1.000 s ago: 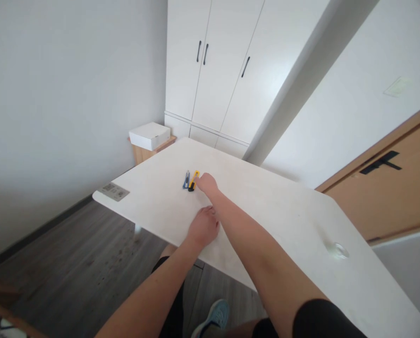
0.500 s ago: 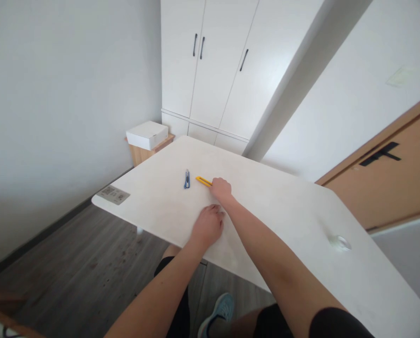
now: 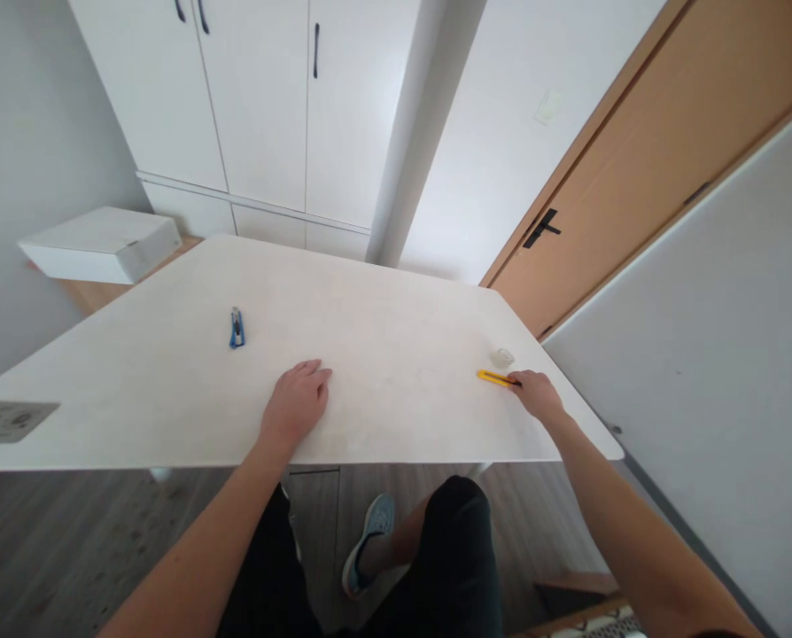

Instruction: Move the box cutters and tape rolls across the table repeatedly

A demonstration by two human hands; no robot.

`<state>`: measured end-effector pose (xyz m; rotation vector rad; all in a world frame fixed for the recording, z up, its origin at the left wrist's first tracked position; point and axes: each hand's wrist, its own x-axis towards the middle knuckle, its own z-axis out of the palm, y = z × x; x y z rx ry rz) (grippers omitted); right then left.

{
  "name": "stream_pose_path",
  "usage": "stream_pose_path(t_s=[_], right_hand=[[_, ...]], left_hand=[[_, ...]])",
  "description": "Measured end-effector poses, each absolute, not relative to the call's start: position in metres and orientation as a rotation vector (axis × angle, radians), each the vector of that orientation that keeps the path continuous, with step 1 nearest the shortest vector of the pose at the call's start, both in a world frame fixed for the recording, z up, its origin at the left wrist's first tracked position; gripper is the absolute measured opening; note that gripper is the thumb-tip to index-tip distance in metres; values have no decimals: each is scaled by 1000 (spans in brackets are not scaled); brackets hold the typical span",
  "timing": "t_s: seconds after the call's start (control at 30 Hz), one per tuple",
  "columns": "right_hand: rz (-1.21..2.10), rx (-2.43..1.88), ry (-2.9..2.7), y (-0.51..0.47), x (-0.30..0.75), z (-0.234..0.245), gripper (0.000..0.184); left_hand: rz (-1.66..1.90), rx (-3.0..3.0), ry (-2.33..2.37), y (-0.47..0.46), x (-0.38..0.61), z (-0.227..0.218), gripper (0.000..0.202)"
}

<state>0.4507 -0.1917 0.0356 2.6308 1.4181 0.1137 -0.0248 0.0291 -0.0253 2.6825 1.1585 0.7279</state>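
My right hand [image 3: 535,392] grips one end of a yellow utility knife [image 3: 494,377] low over the white table [image 3: 383,319] near its right edge. A small clear round object [image 3: 501,358] sits just beyond the knife. My left hand [image 3: 296,403] lies flat on the table near its front edge, fingers stretched out and holding nothing. A blue utility knife [image 3: 236,327] lies on the table, further back and to the left of my left hand.
A grey label [image 3: 3,418] is stuck at the table's front left corner. A white box [image 3: 100,243] rests on a wooden stand at the left. White cupboards [image 3: 256,97] stand behind; a wooden door [image 3: 635,168] is at the right. My legs and shoe [image 3: 369,540] show under the table.
My right hand has carried the yellow knife from beside the blue knife to the right side of the table. The view has swung to the right. My left hand has stayed flat.
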Motion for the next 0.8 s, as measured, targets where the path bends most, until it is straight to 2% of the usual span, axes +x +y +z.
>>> stream_pose_path(t_s=[0.23, 0.37, 0.47, 0.63, 0.8], right_hand=[[161, 2716, 1338, -189, 468, 28, 33], [190, 2796, 1173, -190, 452, 37, 38], [224, 2901, 1100, -180, 425, 46, 33], [47, 2919, 1609, -106, 333, 62, 26], [-201, 2593, 2182, 10, 189, 74, 25]], left_hand=[[727, 2740, 1133, 29, -26, -20, 40], [740, 2725, 1134, 29, -26, -22, 40], [734, 2697, 1153, 28, -25, -22, 39], [705, 2635, 1177, 25, -25, -18, 37], [696, 2560, 1187, 23, -25, -15, 34]])
